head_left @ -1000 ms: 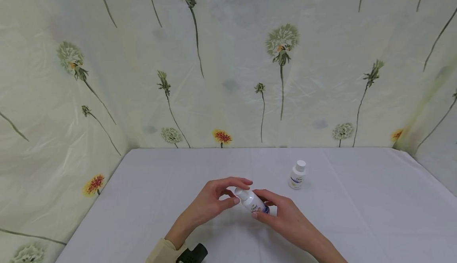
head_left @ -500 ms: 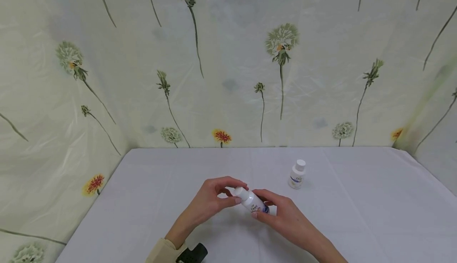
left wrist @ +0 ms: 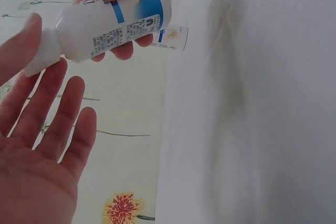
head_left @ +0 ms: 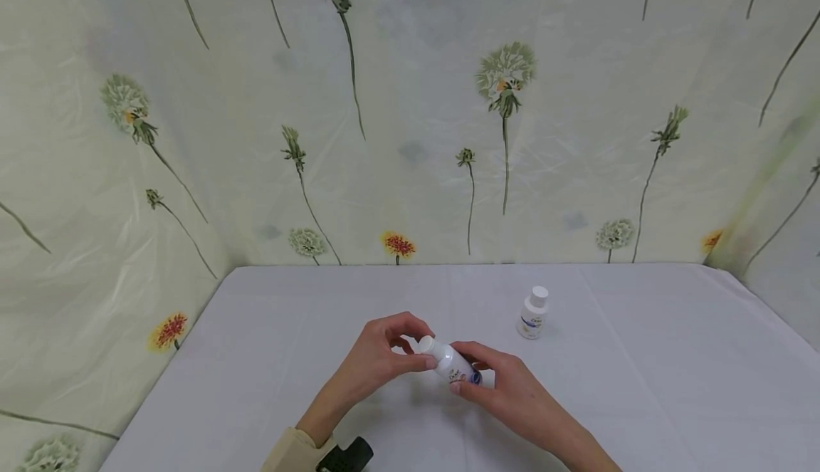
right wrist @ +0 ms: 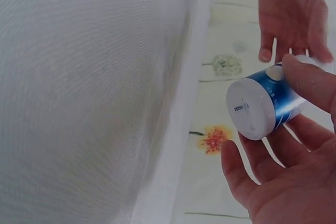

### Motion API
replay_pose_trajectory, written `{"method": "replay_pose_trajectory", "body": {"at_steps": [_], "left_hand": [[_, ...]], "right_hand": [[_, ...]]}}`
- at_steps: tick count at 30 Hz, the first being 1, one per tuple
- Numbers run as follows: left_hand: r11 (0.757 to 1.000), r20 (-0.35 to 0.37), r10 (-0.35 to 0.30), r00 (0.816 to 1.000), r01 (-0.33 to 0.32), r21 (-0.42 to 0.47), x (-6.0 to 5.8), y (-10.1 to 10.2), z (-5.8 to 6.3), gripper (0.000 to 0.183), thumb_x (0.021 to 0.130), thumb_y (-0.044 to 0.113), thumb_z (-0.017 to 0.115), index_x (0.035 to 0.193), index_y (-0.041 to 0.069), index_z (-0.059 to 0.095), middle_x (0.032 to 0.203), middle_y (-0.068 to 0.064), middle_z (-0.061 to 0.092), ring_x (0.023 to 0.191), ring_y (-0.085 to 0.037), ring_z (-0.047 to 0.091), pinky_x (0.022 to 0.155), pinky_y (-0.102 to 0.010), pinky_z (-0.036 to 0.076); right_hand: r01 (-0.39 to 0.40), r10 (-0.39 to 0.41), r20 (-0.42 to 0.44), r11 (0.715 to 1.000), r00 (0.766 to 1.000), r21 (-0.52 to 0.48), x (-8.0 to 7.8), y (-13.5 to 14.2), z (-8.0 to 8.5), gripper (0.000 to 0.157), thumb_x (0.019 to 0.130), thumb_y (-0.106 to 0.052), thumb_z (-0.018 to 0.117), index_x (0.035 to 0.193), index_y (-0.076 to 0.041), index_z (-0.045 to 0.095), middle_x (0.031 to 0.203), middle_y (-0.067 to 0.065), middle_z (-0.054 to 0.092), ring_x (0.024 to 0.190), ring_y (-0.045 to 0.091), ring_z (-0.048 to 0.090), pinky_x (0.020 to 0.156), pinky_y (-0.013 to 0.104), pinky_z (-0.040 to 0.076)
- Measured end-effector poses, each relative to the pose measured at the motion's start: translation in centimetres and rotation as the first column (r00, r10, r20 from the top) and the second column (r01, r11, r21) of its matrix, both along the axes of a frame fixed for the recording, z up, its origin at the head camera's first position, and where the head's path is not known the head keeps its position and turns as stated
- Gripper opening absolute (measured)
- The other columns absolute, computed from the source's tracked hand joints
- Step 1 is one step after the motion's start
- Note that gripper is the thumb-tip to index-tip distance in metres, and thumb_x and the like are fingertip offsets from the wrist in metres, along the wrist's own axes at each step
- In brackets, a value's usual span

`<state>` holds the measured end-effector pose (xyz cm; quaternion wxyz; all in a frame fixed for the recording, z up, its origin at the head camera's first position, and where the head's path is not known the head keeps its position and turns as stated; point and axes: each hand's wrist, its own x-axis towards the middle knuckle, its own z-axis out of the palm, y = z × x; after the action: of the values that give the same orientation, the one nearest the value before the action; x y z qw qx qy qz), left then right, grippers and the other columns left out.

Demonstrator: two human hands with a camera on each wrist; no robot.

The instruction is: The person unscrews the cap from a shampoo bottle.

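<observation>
One white bottle is held above the tabletop, between the hands: body gripped by the right hand, cap pinched by thumb and fingertips of the left hand, its other fingers extended. Long axis is slanted, cap end pointed at the left hand, base turned back toward the right wrist. Likely light, stiff plastic, not fragile; smooth sides could be slippery. Best held round the labelled body, cap taken by its sides. Second bottle is stood upright beyond the right hand.
</observation>
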<state>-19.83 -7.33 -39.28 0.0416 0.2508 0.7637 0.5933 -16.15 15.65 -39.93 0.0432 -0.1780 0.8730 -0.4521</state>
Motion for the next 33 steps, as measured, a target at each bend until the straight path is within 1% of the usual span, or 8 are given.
{"method": "replay_pose_trajectory", "body": {"at_steps": [3,7,13,16,19,22,26,33], "left_hand": [[1.0,-0.01,-0.02,1.0,0.02,-0.016,0.01,0.03,0.06,0.032,0.08,0.019,0.084,0.108,0.023,0.07,0.104,0.009,0.068,0.095,-0.016,0.059,0.081,-0.04,0.052],[0.996,-0.022,-0.088,0.996,0.088,-0.015,0.02,-0.02,0.17,0.039,0.083,0.016,0.081,0.118,0.024,0.068,0.115,0.007,0.066,0.105,-0.015,0.058,0.087,-0.044,0.05],[0.98,-0.083,-0.193,0.978,0.197,0.039,-0.08,-0.14,-0.06,0.044,0.09,0.002,0.07,0.13,0.02,0.064,0.133,0.004,0.061,0.121,-0.018,0.054,0.095,-0.044,0.047],[0.971,-0.126,-0.221,0.967,0.231,0.064,-0.14,-0.15,-0.28,0.046,0.091,-0.005,0.063,0.132,0.017,0.064,0.137,0.004,0.059,0.127,-0.018,0.052,0.097,-0.043,0.046],[0.967,-0.134,-0.233,0.963,0.244,0.074,-0.18,-0.14,-0.33,0.046,0.092,-0.008,0.06,0.131,0.017,0.064,0.135,0.005,0.06,0.127,-0.018,0.052,0.097,-0.041,0.047],[0.967,-0.14,-0.231,0.963,0.243,0.074,-0.19,-0.11,-0.26,0.045,0.092,-0.009,0.059,0.13,0.015,0.065,0.13,0.003,0.063,0.124,-0.018,0.055,0.095,-0.04,0.048],[0.975,-0.125,-0.201,0.972,0.21,0.067,-0.1,-0.1,-0.12,0.04,0.092,-0.006,0.061,0.127,0.014,0.067,0.123,0.003,0.067,0.117,-0.019,0.058,0.09,-0.038,0.051],[0.997,-0.042,-0.077,0.996,0.077,0.0,-0.06,-0.07,0.0,0.024,0.088,0.013,0.076,0.111,0.019,0.072,0.107,0.008,0.07,0.102,-0.016,0.059,0.084,-0.036,0.051]], "right_hand": [[0.005,-0.005,0.005,1.0,1.0,0.007,0.04,-0.01,0.02,0.042,0.088,-0.029,0.075,0.127,-0.022,0.062,0.109,-0.009,0.065,0.098,0.015,0.059,0.086,0.036,0.051],[0.013,-0.013,0.001,1.0,1.0,0.018,0.08,0.06,0.01,0.041,0.088,-0.03,0.075,0.126,-0.025,0.062,0.108,-0.011,0.065,0.098,0.014,0.059,0.086,0.036,0.051],[0.0,0.0,-0.015,1.0,1.0,0.003,0.11,0.18,-0.11,0.04,0.088,-0.032,0.075,0.125,-0.028,0.062,0.105,-0.012,0.064,0.095,0.013,0.059,0.082,0.032,0.051],[-0.004,0.004,-0.006,1.0,1.0,-0.004,0.13,0.24,-0.11,0.04,0.088,-0.032,0.074,0.126,-0.028,0.061,0.104,-0.011,0.064,0.095,0.013,0.059,0.082,0.031,0.051],[-0.004,0.004,-0.014,1.0,1.0,0.0,0.13,0.27,-0.04,0.04,0.088,-0.032,0.075,0.126,-0.029,0.061,0.104,-0.011,0.065,0.095,0.013,0.059,0.083,0.034,0.051],[-0.007,0.007,-0.027,1.0,1.0,0.001,0.08,0.27,0.02,0.04,0.088,-0.03,0.075,0.126,-0.028,0.061,0.105,-0.011,0.065,0.095,0.012,0.059,0.084,0.038,0.05],[-0.003,0.003,-0.02,1.0,1.0,-0.001,-0.01,0.27,0.04,0.04,0.088,-0.028,0.075,0.126,-0.028,0.061,0.106,-0.011,0.065,0.095,0.013,0.059,0.084,0.038,0.05],[-0.011,0.01,-0.016,1.0,1.0,-0.008,0.05,0.32,-0.06,0.04,0.088,-0.028,0.075,0.126,-0.03,0.061,0.106,-0.012,0.065,0.096,0.012,0.059,0.084,0.035,0.05]]}}
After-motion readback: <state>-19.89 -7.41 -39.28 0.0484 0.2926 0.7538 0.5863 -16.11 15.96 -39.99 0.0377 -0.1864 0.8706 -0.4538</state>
